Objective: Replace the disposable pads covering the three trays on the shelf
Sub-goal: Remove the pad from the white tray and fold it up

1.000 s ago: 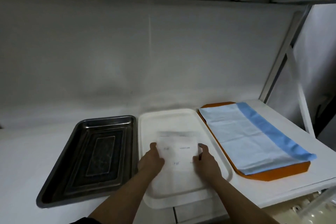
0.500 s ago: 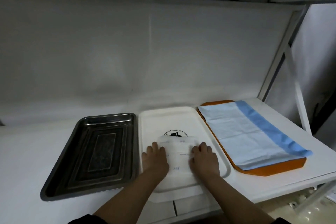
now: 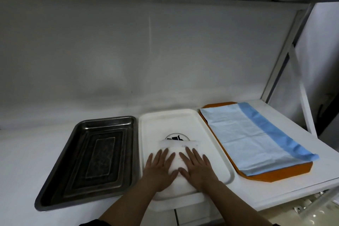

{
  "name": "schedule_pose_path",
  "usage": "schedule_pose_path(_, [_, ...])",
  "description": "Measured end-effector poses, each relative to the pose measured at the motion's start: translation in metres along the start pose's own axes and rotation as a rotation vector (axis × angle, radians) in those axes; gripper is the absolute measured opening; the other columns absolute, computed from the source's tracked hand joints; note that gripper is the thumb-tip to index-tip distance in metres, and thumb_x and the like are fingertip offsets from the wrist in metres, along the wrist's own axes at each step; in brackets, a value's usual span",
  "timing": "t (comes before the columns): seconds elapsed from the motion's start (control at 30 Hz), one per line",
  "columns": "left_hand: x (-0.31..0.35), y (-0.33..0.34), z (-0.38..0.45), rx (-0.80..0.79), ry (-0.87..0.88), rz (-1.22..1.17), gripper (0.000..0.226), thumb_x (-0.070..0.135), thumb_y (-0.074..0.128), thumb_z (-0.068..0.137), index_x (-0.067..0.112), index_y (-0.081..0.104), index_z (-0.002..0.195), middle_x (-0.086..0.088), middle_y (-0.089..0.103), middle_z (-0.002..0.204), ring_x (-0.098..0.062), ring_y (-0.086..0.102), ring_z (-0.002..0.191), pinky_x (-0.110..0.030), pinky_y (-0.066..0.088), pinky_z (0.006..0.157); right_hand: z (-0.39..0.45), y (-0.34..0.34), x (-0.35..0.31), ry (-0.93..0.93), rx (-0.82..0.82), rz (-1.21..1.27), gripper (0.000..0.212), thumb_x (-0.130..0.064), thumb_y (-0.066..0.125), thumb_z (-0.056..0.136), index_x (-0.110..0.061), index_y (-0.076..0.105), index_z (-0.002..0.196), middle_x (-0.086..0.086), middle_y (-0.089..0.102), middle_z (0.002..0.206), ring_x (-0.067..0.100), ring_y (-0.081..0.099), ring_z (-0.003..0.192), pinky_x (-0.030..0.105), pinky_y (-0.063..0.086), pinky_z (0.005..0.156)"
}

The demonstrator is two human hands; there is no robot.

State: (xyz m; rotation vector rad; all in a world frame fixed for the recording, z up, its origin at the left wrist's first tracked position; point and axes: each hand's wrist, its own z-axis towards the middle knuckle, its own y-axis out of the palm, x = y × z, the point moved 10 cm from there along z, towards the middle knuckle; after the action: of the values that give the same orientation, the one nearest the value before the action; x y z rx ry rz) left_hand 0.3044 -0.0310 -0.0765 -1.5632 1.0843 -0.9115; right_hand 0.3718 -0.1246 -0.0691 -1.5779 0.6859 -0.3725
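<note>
Both the left hand (image 3: 161, 169) and right hand (image 3: 197, 168) press flat, fingers straight, on a folded white pad (image 3: 178, 149) in the middle white tray (image 3: 207, 134), which I judge needs unfolding next across the tray.

Glossy metal tray (image 3: 88, 159), matt pad (image 3: 247, 139)

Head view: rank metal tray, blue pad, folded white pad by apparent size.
1. Metal tray and blue pad: look alike in extent, and wide-angle distortion makes ranking them unsure.
2. Folded white pad: clearly smallest, though both hands cover part.
</note>
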Motion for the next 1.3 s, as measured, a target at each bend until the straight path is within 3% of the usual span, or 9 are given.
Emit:
schedule_pose_path(0.07, [0.001,-0.005,-0.002,0.006,-0.007,0.014,0.068,0.056,0.02,0.098,0.024,-0.007,0.152,-0.001,-0.017,0.159,-0.018,-0.016,0.146,-0.041,-0.011,0.118,0.0,-0.006,-0.001,0.026,0.053,-0.115,0.08,-0.067,0.0,0.09,-0.028,0.056,0.132,0.008,0.044,0.145,0.02,0.046,0.131,0.05,0.046,0.096])
schedule_pose_path(0.13, [0.006,-0.011,-0.006,0.038,0.016,0.01,0.067,0.049,0.025,0.1,0.017,0.001,0.153,-0.005,-0.011,0.16,-0.02,-0.01,0.147,-0.038,-0.006,0.119,-0.004,-0.007,-0.008,-0.016,0.061,-0.177,0.056,-0.051,0.03,0.082,-0.025,0.075,0.101,0.003,0.072,0.107,0.019,0.071,0.094,0.037,0.057,0.071])
schedule_pose_path(0.27, [0.017,-0.016,-0.013,0.051,0.097,-0.006,0.059,0.035,0.033,0.101,0.013,0.012,0.152,-0.006,0.002,0.16,-0.019,0.005,0.147,-0.035,0.007,0.118,-0.016,-0.013,-0.019,-0.108,0.051,-0.16,0.063,-0.049,0.029,0.077,-0.013,0.072,0.108,0.005,0.068,0.113,0.022,0.069,0.099,0.03,0.057,0.072])
schedule_pose_path(0.37, [0.016,-0.011,-0.021,-0.034,0.111,-0.036,0.071,0.043,0.039,0.097,0.015,0.006,0.153,-0.004,-0.003,0.161,-0.019,0.001,0.148,-0.038,0.007,0.12,-0.027,-0.01,-0.019,-0.131,-0.094,-0.107,0.09,-0.066,0.026,0.079,-0.011,0.023,0.151,0.007,0.017,0.158,0.023,0.019,0.145,0.037,0.025,0.114])
schedule_pose_path(0.43, [0.017,-0.007,-0.027,-0.098,0.117,-0.043,0.08,0.048,0.043,0.093,0.016,0.001,0.153,-0.004,-0.008,0.16,-0.02,-0.003,0.148,-0.04,0.006,0.12,-0.033,-0.008,-0.019,-0.135,-0.165,-0.168,0.082,-0.056,0.042,0.09,-0.016,0.008,0.153,0.005,0.002,0.161,0.022,0.006,0.148,0.038,0.016,0.117])
schedule_pose_path(0.77, [0.025,-0.02,-0.045,-0.059,0.108,-0.001,0.069,0.029,0.048,0.093,0.016,0.013,0.152,-0.007,0.017,0.158,-0.024,0.023,0.143,-0.038,0.025,0.113,-0.047,-0.03,-0.039,-0.23,0.0,-0.246,0.05,-0.027,0.037,0.096,-0.016,0.03,0.144,0.015,0.051,0.131,0.034,0.054,0.111,0.039,0.045,0.087])
schedule_pose_path(0.9, [0.019,-0.03,-0.047,0.016,0.064,-0.016,0.05,0.013,0.037,0.096,0.021,0.034,0.144,-0.004,0.039,0.146,-0.024,0.041,0.13,-0.035,0.034,0.104,-0.055,-0.037,-0.036,-0.235,0.042,-0.215,0.046,-0.027,0.036,0.096,-0.017,0.035,0.142,0.015,0.059,0.12,0.033,0.058,0.103,0.038,0.045,0.083])
schedule_pose_path(1.1, [0.011,-0.038,-0.052,0.056,0.04,-0.234,0.03,0.028,0.037,0.1,0.015,0.052,0.122,-0.006,0.06,0.123,-0.024,0.055,0.111,-0.029,0.041,0.086,-0.068,-0.041,-0.015,-0.18,0.012,-0.098,0.051,-0.039,0.051,0.088,-0.024,0.041,0.136,0.005,0.058,0.117,0.024,0.055,0.107,0.032,0.043,0.086])
schedule_pose_path(1.3, [-0.004,-0.041,-0.055,0.014,-0.044,-0.559,0.015,0.034,0.048,0.096,0.02,0.051,0.102,-0.005,0.06,0.107,-0.017,0.051,0.088,-0.025,0.035,0.066,-0.066,-0.046,0.027,0.115,0.059,0.333,0.011,-0.036,0.058,0.086,-0.03,0.057,0.096,-0.004,0.066,0.094,0.012,0.061,0.084,0.024,0.04,0.063])
